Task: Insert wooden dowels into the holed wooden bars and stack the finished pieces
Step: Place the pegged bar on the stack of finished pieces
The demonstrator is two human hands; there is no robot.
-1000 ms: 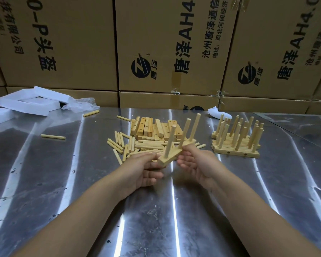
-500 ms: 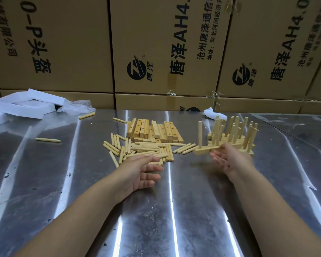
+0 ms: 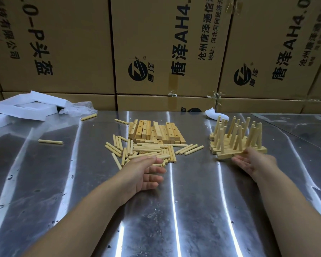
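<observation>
Head camera is looking down over both your bare arms, stretching out across the shiny metal table [image 3: 193, 210]. Your left hand [image 3: 145, 173] is hovering at the near edge of the loose dowels [image 3: 146, 151]. Its fingers are relaxed and slightly spread, and they are gripping nothing. Those dowels are lying scattered in a flat heap at the middle of the table. Just beyond them, on the far side, the holed bars [image 3: 156, 131] are sitting packed side by side, holes facing up.

Over to the right, your right hand [image 3: 252, 162] is lying palm up with its fingers stretched out straight. It is touching the near edge of the front finished piece [image 3: 228, 154]. I cannot tell whether your thumb is pressing on it. That piece is resting against the near side of the finished stack [image 3: 237, 134], with dowels sticking up out of it. The stack itself is bristling with pegs leaning at slightly different angles.

Far left, white foam pieces [image 3: 26, 106] and crumpled clear plastic [image 3: 78, 107] are sitting by the table's back edge. One stray dowel [image 3: 50, 141] is lying alone on the left, well apart from the heap. Cardboard boxes [image 3: 165, 43] with black print are filling the whole background.
</observation>
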